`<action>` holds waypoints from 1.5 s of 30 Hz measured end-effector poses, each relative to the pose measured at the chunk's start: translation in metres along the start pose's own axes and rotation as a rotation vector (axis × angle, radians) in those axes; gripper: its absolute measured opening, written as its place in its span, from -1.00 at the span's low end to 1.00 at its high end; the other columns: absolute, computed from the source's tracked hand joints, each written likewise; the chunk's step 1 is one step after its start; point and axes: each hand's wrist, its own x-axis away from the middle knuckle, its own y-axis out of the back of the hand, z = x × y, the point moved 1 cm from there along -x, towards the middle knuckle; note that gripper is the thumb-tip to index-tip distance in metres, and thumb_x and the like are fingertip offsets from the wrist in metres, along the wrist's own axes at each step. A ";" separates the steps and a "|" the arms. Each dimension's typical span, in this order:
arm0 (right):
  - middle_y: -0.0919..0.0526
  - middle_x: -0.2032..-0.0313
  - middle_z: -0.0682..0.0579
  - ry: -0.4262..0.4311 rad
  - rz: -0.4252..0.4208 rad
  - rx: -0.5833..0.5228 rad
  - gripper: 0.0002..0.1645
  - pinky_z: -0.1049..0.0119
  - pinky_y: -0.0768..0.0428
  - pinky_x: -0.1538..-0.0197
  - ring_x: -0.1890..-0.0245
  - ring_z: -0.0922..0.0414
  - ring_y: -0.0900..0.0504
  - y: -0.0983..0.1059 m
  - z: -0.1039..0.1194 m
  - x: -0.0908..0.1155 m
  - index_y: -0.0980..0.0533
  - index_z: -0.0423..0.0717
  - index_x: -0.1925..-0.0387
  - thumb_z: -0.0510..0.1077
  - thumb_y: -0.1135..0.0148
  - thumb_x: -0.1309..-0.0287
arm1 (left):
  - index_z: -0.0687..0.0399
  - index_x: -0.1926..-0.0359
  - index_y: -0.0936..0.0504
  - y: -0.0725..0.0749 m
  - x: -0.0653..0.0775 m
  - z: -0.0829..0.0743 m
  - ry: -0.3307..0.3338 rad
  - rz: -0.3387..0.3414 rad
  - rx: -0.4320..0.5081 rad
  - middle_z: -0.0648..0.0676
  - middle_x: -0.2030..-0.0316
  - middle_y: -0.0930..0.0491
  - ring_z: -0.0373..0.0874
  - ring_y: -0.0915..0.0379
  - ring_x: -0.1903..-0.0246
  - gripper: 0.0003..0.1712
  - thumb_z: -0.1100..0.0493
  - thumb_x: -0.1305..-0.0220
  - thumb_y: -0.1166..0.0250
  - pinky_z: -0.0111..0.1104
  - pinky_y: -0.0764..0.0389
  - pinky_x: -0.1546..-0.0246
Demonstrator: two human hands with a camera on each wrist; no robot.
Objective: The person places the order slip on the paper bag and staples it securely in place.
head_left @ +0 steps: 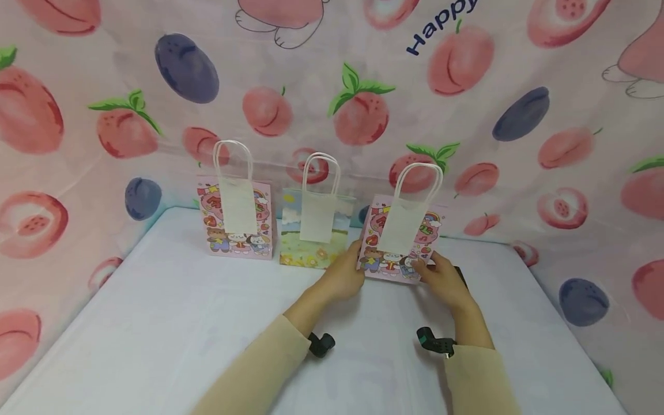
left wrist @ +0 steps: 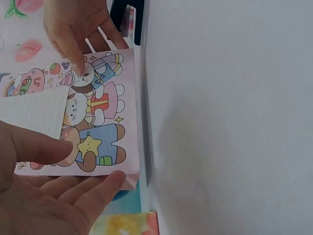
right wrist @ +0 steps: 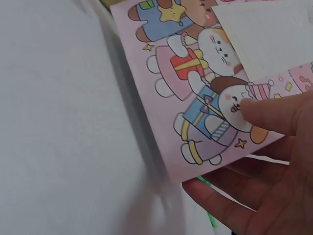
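Both hands hold a pink paper gift bag [head_left: 390, 268] by its lower sides. It is printed with cartoon animals and has white rope handles [head_left: 440, 180] and a white paper panel on its front. The left hand [head_left: 342, 274] grips the bag's left side, thumb on the front and fingers at the edge and behind. On the opposite side, the right hand [head_left: 443, 279] pinches the lower corner, its thumb [right wrist: 269, 115] pressing the printed dog. In the head view the bag leans slightly, close over the white table.
A yellow-green meadow-print bag [head_left: 293, 253] stands just left of the held bag, with another pink cartoon bag [head_left: 264, 227] farther left. A dark flat object [head_left: 460, 278] lies partly hidden behind the right hand. Fruit-printed cloth [head_left: 311, 69] hangs behind the white table [head_left: 181, 323].
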 end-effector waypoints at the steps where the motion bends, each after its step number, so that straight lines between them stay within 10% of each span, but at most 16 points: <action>1: -0.51 -0.34 -0.32 0.002 -0.003 0.009 -0.30 -0.16 -0.55 -0.32 -0.30 -0.23 -0.57 -0.002 -0.001 -0.003 -0.24 -0.17 -0.52 0.11 -0.05 -0.57 | 0.15 -0.61 -0.02 0.000 -0.001 0.002 0.001 0.005 0.005 0.27 -0.48 -0.36 0.14 -0.36 -0.44 -0.18 0.35 -0.40 -0.07 0.02 -0.42 -0.43; 15: -0.54 -0.30 -0.30 -0.022 -0.108 -0.059 -0.41 0.02 -0.59 -0.18 -0.25 -0.21 -0.59 -0.029 -0.004 -0.011 -0.24 -0.12 -0.49 -0.04 -0.03 -0.58 | 0.05 -0.66 0.40 -0.007 -0.007 0.010 -0.051 0.069 0.187 0.18 -0.67 0.18 0.09 0.08 -0.62 0.20 0.42 -0.23 -0.20 0.03 -0.04 -0.61; 26: -0.41 -0.42 -0.27 -0.043 -0.066 -0.135 -0.28 -0.23 -0.42 -0.40 -0.44 -0.26 -0.39 -0.030 -0.002 -0.010 -0.12 -0.09 -0.54 -0.06 -0.15 -0.51 | 0.11 -0.65 0.46 -0.008 -0.007 0.012 -0.018 0.040 0.195 0.25 -0.66 0.36 0.12 0.25 -0.64 0.24 0.37 -0.21 -0.21 -0.01 0.07 -0.63; 35: -0.01 -0.59 -0.35 -0.028 -0.172 -0.121 0.16 -0.23 -0.22 -0.55 -0.58 -0.31 -0.09 -0.003 0.015 0.001 0.36 -0.10 -0.66 -0.03 -0.24 -0.44 | 0.07 -0.66 0.41 -0.006 -0.003 -0.013 -0.080 -0.028 0.140 0.21 -0.66 0.24 0.08 0.18 -0.64 0.15 0.32 -0.31 -0.19 0.04 -0.01 -0.61; 45: 0.03 -0.62 -0.22 0.046 -0.360 -0.156 0.09 -0.22 -0.16 -0.57 -0.62 -0.24 -0.01 0.020 0.050 0.016 0.18 -0.04 -0.67 -0.09 -0.29 -0.39 | -0.02 -0.66 0.45 0.002 0.017 -0.051 -0.060 -0.060 0.083 0.15 -0.67 0.45 0.17 -0.06 -0.57 0.11 0.11 -0.47 -0.19 0.06 -0.34 -0.47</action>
